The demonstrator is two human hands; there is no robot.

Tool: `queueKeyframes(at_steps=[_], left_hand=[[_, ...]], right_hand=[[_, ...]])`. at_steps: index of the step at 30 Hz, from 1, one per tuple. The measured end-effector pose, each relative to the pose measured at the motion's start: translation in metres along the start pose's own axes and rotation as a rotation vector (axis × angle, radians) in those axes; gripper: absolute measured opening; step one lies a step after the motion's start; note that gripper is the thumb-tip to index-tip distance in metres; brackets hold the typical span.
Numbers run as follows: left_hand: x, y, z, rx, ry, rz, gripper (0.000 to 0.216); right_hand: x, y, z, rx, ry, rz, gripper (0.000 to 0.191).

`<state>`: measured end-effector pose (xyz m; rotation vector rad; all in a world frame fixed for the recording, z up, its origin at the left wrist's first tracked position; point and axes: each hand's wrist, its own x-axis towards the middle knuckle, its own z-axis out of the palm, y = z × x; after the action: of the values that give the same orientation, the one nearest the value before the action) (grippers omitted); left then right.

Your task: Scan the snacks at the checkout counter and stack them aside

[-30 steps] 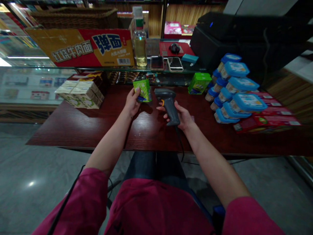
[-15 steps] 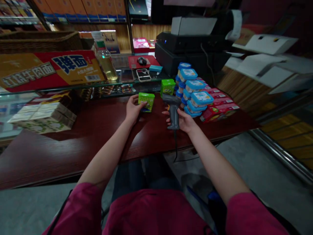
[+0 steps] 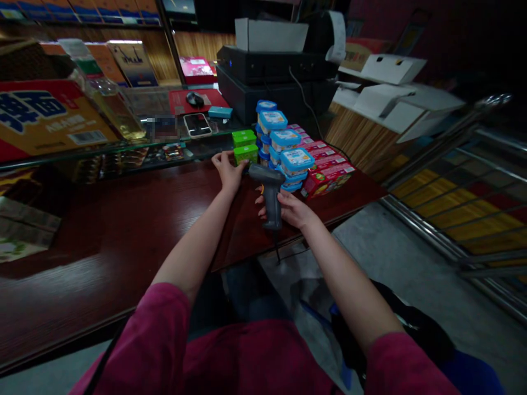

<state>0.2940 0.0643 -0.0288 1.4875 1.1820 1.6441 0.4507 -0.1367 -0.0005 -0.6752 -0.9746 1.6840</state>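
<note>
My left hand [image 3: 228,170] grips a small green carton [image 3: 246,153] and holds it down on the dark wooden counter [image 3: 135,214], right in front of a second green carton [image 3: 243,136]. My right hand [image 3: 290,209] is wrapped round the handle of a grey barcode scanner [image 3: 268,186], whose head points left toward the held carton. The scanner's cable drops over the counter's near edge.
A stack of blue-lidded tubs [image 3: 284,148] and flat red boxes [image 3: 325,164] sit just right of the cartons. Behind are a glass shelf with a phone [image 3: 197,124], an oil bottle [image 3: 117,107], a noodle box [image 3: 45,118] and a black printer [image 3: 272,71]. Metal rails [image 3: 473,181] stand at the right.
My left hand has carried the green carton rightward and set it in front of the other green carton. The scanner hand stayed close by. My view has swung to the right.
</note>
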Motion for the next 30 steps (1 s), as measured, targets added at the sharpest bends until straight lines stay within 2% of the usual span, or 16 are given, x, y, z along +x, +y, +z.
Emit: queueKeyframes(at_steps=[5, 9, 12, 19, 25, 28, 30], left_hand=[[0.006, 0.004, -0.003, 0.2, -0.107, 0.056, 0.046], [0.005, 0.0, -0.005, 0.248, -0.088, 0.038, 0.052], [0.004, -0.005, -0.005, 0.25, -0.098, 0.052, 0.048], [0.012, -0.013, 0.005, 0.312, -0.074, 0.029, 0.04], [0.015, -0.014, 0.009, 0.363, -0.082, -0.041, 0.041], [0.014, -0.011, 0.005, 0.37, -0.127, -0.046, 0.042], [0.011, -0.008, -0.006, 0.357, -0.192, -0.013, 0.043]], right_hand=[[0.002, 0.001, -0.002, 0.005, -0.038, 0.003, 0.048], [0.004, 0.002, -0.004, 0.035, -0.039, -0.016, 0.052], [0.006, 0.001, -0.003, 0.058, -0.024, -0.009, 0.052], [0.012, 0.0, -0.003, 0.029, 0.077, 0.025, 0.041], [0.013, 0.001, -0.004, 0.05, 0.084, 0.023, 0.039], [0.01, -0.001, 0.0, 0.055, 0.096, 0.013, 0.036], [0.009, -0.001, 0.004, 0.057, 0.131, 0.018, 0.032]])
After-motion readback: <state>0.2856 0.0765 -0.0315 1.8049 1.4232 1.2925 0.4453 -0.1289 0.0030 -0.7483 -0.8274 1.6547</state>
